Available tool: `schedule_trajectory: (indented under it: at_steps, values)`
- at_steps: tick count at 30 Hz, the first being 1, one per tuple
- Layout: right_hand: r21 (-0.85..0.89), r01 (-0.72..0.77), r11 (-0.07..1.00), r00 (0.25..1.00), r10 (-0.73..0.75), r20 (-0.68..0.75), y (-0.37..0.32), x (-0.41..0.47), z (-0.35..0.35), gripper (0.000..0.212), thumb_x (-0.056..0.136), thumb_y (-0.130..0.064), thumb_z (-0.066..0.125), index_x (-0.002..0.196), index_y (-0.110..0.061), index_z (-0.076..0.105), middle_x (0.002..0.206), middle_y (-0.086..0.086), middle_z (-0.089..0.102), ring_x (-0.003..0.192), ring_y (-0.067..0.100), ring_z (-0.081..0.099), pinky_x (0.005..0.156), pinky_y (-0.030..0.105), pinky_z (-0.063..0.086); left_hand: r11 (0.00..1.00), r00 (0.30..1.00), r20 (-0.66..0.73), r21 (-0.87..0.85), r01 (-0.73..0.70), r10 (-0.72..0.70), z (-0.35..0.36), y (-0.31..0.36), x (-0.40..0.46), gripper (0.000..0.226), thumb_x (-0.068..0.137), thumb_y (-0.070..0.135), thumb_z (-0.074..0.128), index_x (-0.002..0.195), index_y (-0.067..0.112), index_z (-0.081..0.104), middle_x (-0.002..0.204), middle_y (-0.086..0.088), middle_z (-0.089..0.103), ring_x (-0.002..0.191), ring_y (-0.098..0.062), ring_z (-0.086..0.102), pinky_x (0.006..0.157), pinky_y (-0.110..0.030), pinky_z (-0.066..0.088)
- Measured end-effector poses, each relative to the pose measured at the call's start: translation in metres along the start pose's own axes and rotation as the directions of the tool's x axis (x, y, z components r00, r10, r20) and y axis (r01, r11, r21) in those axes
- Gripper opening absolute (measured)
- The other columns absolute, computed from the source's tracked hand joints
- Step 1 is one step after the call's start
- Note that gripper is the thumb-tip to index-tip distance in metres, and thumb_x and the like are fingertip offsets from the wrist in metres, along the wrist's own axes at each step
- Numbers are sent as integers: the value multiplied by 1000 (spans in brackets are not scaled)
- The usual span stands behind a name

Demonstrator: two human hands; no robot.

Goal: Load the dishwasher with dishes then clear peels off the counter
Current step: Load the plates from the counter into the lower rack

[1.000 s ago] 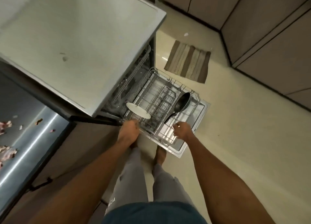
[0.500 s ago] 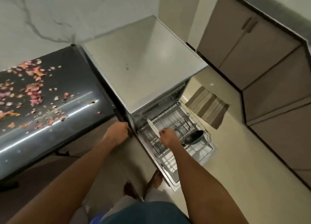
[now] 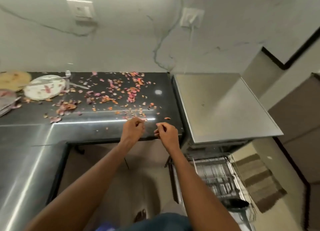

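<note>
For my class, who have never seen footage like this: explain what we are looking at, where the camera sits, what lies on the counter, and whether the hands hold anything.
The camera sits on a person's head, looking down at their own arms. The left hand and right hand hover at the near edge of a dark counter, fingers loosely curled; neither plainly holds anything. Pink and orange peels are scattered on the counter, with a floral plate and cutlery at the far left. On the right stands an open dishwasher, its rack pulled out.
</note>
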State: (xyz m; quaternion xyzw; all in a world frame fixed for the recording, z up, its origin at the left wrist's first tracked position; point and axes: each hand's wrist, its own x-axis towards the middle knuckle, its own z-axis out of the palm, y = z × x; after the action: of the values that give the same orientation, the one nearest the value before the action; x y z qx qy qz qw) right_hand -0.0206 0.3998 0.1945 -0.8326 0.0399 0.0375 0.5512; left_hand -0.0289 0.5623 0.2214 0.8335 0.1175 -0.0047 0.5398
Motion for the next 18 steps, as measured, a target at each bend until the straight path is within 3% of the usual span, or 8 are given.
schedule_trajectory:
  at_steps: [3,7,12,18]
  values:
    - [87,85,993,995,-90,52,-47,-5,33,22,103,-24,57,95,-13,75,75,2,75,69,14,74,76,46,63,969,991,-113,-243,47,-76,-29,-6,-10,16,100,5,54,98,15,67,88,-10,73,81,-21,73,75,-33,62]
    - [186,146,972,974,-174,147,-87,-11,59,19,104,-22,58,99,-18,75,81,3,77,75,20,75,77,42,63,869,964,-166,-485,103,-207,-65,-21,-22,15,98,1,55,104,3,69,91,-21,74,82,-31,75,78,-41,62]
    - [265,87,960,955,-156,252,-100,-5,77,19,105,-17,57,109,-10,75,83,8,77,77,24,75,75,39,63,784,936,-228,-616,75,-269,-106,-37,-32,13,99,3,57,105,2,69,91,-21,74,84,-36,74,79,-42,62]
    - [252,-23,967,923,-77,378,-99,32,113,18,104,-15,58,107,-10,75,86,10,78,83,29,76,77,37,64,708,894,-303,-706,22,-331,-165,-51,0,17,101,6,55,109,0,69,97,-23,74,89,-36,74,81,-43,61]
